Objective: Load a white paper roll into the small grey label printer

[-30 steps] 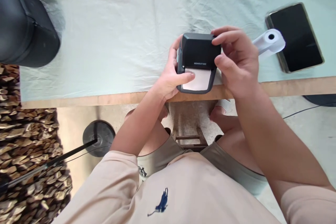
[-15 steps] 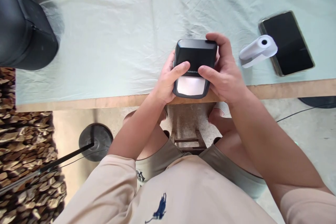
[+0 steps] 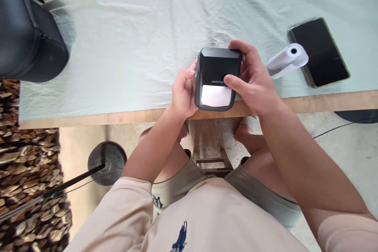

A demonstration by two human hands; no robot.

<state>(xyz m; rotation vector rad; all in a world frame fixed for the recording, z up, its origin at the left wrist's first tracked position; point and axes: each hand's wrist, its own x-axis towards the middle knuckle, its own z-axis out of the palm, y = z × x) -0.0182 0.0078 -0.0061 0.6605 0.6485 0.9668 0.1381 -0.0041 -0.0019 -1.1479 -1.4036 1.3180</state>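
A black handheld label printer [image 3: 220, 65] with a pale panel at its near end is held over the table's front edge, small lettering across its middle. My right hand [image 3: 255, 80] grips its right side, thumb on the top face and index finger at the far corner. Along the left side, my left hand [image 3: 184, 92] supports it, with the thumb raised beside the casing and the other fingers partly hidden. Just right of my right hand lies a white paper roll [image 3: 286, 60], its loose end curling out.
A dark phone [image 3: 321, 53] in a clear case lies beside the paper roll. At the far left of the cloth-covered table [image 3: 118, 39] stands a black zipped case [image 3: 32, 35]. Below are a round stand base [image 3: 106, 163] with a pole and stacked firewood [image 3: 32, 181].
My left thumb has lifted off the printer's top face and moved to its left side. My right hand keeps its grip. The view has shifted slightly.
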